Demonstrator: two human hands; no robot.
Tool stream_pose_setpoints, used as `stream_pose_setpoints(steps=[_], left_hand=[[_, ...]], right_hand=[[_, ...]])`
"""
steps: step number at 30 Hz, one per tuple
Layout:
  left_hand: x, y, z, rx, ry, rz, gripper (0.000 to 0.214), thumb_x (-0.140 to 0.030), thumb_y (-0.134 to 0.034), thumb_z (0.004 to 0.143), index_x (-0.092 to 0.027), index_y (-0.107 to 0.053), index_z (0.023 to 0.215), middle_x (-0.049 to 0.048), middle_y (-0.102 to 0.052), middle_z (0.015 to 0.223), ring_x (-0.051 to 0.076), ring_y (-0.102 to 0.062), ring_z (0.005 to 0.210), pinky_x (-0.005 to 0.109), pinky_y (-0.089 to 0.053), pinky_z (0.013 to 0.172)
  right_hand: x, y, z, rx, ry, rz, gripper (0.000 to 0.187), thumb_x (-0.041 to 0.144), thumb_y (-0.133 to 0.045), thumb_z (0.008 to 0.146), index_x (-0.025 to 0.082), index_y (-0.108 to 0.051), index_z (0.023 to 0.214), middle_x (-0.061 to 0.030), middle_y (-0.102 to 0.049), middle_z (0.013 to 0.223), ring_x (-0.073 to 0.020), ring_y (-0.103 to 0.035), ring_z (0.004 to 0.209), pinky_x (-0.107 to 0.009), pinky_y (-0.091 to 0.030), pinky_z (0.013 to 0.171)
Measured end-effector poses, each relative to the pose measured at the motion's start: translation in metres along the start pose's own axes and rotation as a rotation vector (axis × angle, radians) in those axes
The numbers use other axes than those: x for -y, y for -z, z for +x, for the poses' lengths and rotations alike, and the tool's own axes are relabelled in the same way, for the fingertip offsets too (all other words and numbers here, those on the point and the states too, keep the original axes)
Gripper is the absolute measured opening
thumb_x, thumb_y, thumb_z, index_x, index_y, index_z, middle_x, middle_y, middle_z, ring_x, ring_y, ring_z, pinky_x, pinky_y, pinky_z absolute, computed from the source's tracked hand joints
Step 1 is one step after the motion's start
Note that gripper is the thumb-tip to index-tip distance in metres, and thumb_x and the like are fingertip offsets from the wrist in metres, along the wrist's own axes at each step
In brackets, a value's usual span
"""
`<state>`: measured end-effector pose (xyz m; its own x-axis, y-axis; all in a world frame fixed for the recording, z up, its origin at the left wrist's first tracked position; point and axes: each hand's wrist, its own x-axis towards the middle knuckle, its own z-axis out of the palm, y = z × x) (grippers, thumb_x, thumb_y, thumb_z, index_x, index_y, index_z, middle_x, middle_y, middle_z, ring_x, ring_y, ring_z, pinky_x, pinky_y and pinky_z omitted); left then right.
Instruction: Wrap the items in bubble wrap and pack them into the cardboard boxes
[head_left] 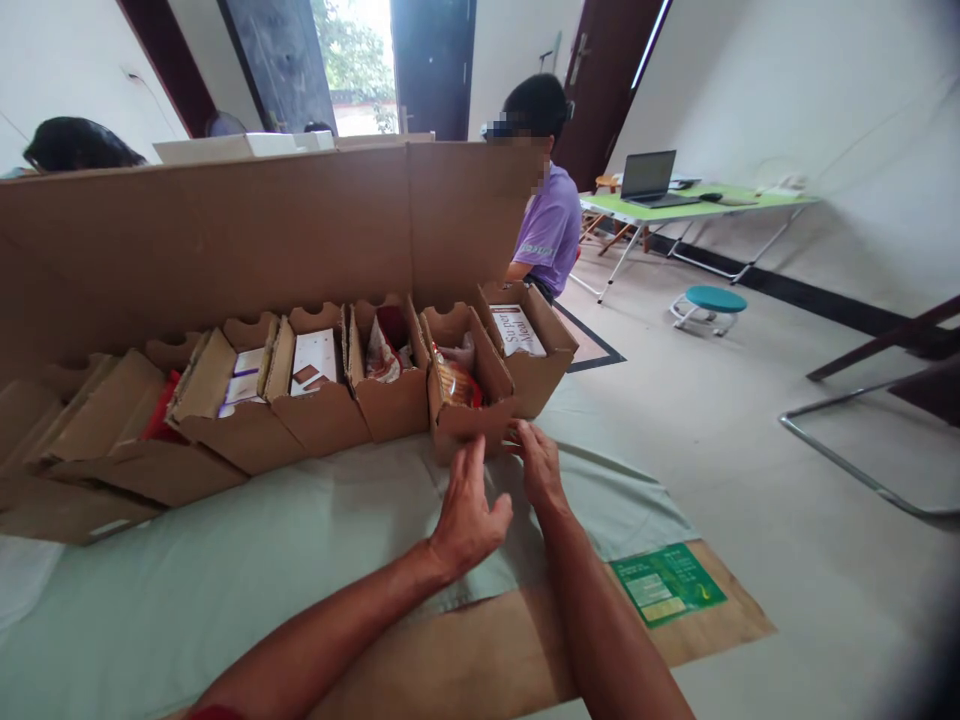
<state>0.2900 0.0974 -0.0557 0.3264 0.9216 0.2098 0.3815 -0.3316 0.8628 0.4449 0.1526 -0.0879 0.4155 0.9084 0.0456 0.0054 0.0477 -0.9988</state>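
Note:
My left hand [472, 515] is open, its fingers stretched up toward the front of a cardboard bin [469, 425]. At the bin's lower right front corner is my right hand [536, 462], fingers bent against or close to the cardboard; whether they grip it I cannot make out. Inside that bin lies a clear packet [459, 383] with something golden brown and red. Just to the right stands another cardboard bin [544, 375] holding a white printed box [517, 330]. The bin on the left [394, 402] contains a red and white packet [385, 355].
Several more cardboard bins [217, 440] line up leftward before a tall cardboard panel [262, 225]. A pale green cloth [300, 540] covers the surface beneath. A person in a purple shirt [551, 225] sits behind. Right stand a green table [697, 205] with a laptop [649, 178] and a teal stool [716, 298].

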Motion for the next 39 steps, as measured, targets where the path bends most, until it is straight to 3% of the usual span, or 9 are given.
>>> stream_pose_setpoints(steps=[6, 10, 14, 19, 24, 29, 32, 35, 39], left_hand=[[0.017, -0.005, 0.072, -0.047, -0.054, 0.021, 0.084, -0.012, -0.061, 0.074, -0.011, -0.032, 0.153, 0.0215, -0.04, 0.156, 0.035, -0.035, 0.15, 0.053, -0.023, 0.128], [0.025, 0.0, 0.071, 0.079, -0.063, 0.087, 0.082, -0.017, -0.063, 0.075, -0.011, -0.037, 0.153, 0.0213, -0.038, 0.159, 0.036, -0.034, 0.151, 0.053, -0.027, 0.127], [0.039, 0.03, 0.019, 0.185, -0.086, 0.219, 0.067, -0.018, -0.064, 0.077, -0.015, -0.054, 0.143, 0.0187, -0.046, 0.156, 0.035, -0.041, 0.147, 0.055, -0.034, 0.123], [0.071, 0.102, -0.093, 0.048, -0.002, 0.392, 0.051, -0.017, -0.065, 0.078, -0.021, -0.067, 0.129, 0.0143, -0.056, 0.149, 0.034, -0.041, 0.147, 0.059, -0.039, 0.119], [0.083, 0.148, -0.184, -0.096, 0.124, 0.432, 0.034, -0.021, -0.064, 0.084, -0.024, -0.074, 0.116, 0.0092, -0.066, 0.138, 0.03, -0.052, 0.139, 0.053, -0.048, 0.113], [0.077, 0.153, -0.198, -0.212, 0.092, 0.376, 0.031, -0.021, -0.058, 0.088, -0.023, -0.075, 0.115, 0.0105, -0.073, 0.124, 0.029, -0.06, 0.13, 0.051, -0.055, 0.106], [0.07, 0.147, -0.191, -0.209, 0.011, 0.336, 0.032, -0.018, -0.056, 0.088, -0.022, -0.074, 0.114, 0.0113, -0.073, 0.125, 0.029, -0.06, 0.131, 0.052, -0.055, 0.106], [0.067, 0.144, -0.19, -0.202, -0.056, 0.298, 0.032, -0.016, -0.056, 0.088, -0.021, -0.073, 0.115, 0.0117, -0.072, 0.126, 0.029, -0.058, 0.132, 0.051, -0.055, 0.105], [0.076, 0.15, -0.203, -0.281, -0.045, 0.261, 0.029, -0.017, -0.055, 0.088, -0.021, -0.075, 0.109, 0.0119, -0.075, 0.118, 0.029, -0.065, 0.122, 0.05, -0.058, 0.1]], right_hand=[[-0.013, 0.001, 0.005, -0.035, 0.018, -0.089, 0.065, 0.076, -0.057, 0.08, 0.016, -0.072, 0.1, -0.0122, -0.076, 0.088, -0.028, -0.07, 0.08, -0.039, -0.055, 0.07], [-0.018, -0.001, 0.006, -0.027, 0.056, -0.158, 0.061, 0.074, -0.059, 0.078, 0.017, -0.072, 0.097, -0.0109, -0.076, 0.086, -0.0266, -0.068, 0.077, -0.039, -0.055, 0.072], [-0.018, -0.001, 0.007, -0.02, 0.077, -0.205, 0.056, 0.067, -0.061, 0.077, 0.016, -0.071, 0.097, -0.0093, -0.075, 0.081, -0.0262, -0.068, 0.076, -0.038, -0.053, 0.069], [-0.001, -0.009, -0.005, -0.001, 0.142, -0.222, 0.039, 0.054, -0.063, 0.081, 0.019, -0.071, 0.096, -0.0072, -0.074, 0.087, -0.0256, -0.069, 0.081, -0.04, -0.053, 0.077], [0.06, -0.048, -0.018, 0.031, 0.585, -0.421, 0.028, 0.042, -0.06, 0.092, 0.023, -0.073, 0.108, -0.01, -0.074, 0.106, -0.028, -0.066, 0.096, -0.045, -0.049, 0.092], [0.126, -0.12, -0.009, 0.273, 1.029, -0.816, 0.037, 0.025, -0.058, 0.092, 0.022, -0.067, 0.128, -0.0125, -0.068, 0.132, -0.0345, -0.054, 0.129, -0.051, -0.037, 0.105], [0.144, -0.152, 0.007, 0.372, 1.061, -1.09, 0.029, 0.014, -0.058, 0.086, 0.019, -0.075, 0.109, -0.0133, -0.076, 0.111, -0.0352, -0.057, 0.122, -0.051, -0.035, 0.102], [0.152, -0.155, 0.004, 0.455, 1.055, -1.235, 0.022, 0.015, -0.056, 0.087, 0.021, -0.077, 0.083, -0.0105, -0.076, 0.083, -0.0309, -0.062, 0.098, -0.05, -0.036, 0.098], [0.164, -0.124, -0.042, 0.493, 1.169, -1.188, 0.027, 0.023, -0.052, 0.095, 0.023, -0.073, 0.079, -0.0075, -0.074, 0.079, -0.0257, -0.06, 0.085, -0.047, -0.035, 0.099]])
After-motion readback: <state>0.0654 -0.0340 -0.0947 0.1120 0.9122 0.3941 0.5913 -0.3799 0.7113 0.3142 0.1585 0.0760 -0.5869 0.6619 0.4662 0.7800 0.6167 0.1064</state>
